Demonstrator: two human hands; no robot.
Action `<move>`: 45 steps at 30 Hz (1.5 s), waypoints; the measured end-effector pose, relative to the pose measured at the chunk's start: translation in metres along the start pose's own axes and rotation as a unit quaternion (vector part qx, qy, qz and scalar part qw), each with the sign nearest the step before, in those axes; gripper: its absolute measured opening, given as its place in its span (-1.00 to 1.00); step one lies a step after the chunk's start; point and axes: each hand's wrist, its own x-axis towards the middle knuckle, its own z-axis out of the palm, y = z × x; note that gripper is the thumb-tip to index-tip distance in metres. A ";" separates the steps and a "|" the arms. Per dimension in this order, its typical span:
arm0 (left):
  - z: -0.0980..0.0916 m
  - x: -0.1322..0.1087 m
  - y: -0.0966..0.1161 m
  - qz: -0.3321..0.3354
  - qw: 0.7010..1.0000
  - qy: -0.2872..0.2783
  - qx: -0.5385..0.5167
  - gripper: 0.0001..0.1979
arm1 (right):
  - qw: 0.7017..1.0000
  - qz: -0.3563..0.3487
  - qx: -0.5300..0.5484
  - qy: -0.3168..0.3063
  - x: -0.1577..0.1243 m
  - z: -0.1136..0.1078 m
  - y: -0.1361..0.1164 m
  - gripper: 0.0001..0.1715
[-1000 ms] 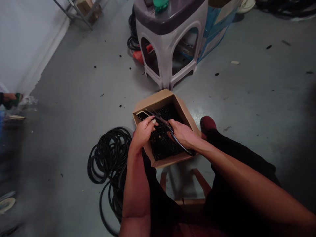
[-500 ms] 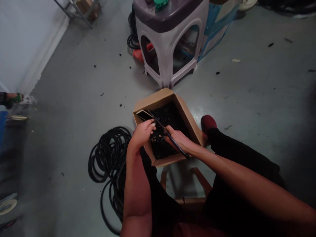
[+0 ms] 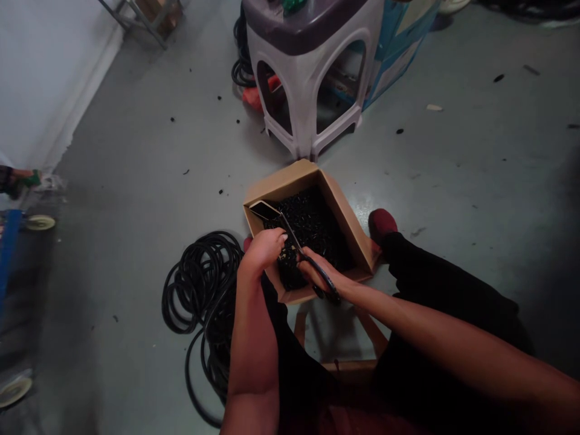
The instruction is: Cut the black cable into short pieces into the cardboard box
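Note:
Over a cardboard box (image 3: 296, 172) full of small black cut pieces (image 3: 312, 223), my right hand (image 3: 312, 266) grips a pair of black-handled scissors (image 3: 326, 284). Their blades point up and left, toward the box's far left corner. My left hand (image 3: 267, 246) is closed with fingertips pinched together, just left of the blades. What it pinches is too dark and small to make out. A coil of black hose (image 3: 203, 272) lies on the floor beside my left forearm. In the box's left corner rests a dark flat phone-like rectangle (image 3: 265, 210).
A grey plastic stool (image 3: 303, 90) with a dark top stands right behind the box, with a blue carton (image 3: 389, 66) beside it. Black scraps (image 3: 399, 131) dot the floor. At the left edge is a blue-framed cart (image 3: 9, 241) with pale wheels.
My right hand has turned the scissors, so their handle loops now show apart. The left hand has shifted slightly down and toward me. The box and hose stay put.

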 end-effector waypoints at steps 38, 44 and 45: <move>0.005 0.005 0.014 0.006 0.949 0.046 -0.311 -0.49 | 0.950 -0.015 0.296 0.099 0.021 -0.041 -0.023 -0.74; 0.011 0.004 0.027 0.051 0.916 -0.015 -0.398 -0.36 | 0.950 -0.061 0.273 0.136 0.021 -0.059 -0.029 -0.65; 0.012 0.004 0.029 0.059 0.914 -0.026 -0.402 -0.35 | 0.950 -0.069 0.270 0.137 0.020 -0.061 -0.031 -0.64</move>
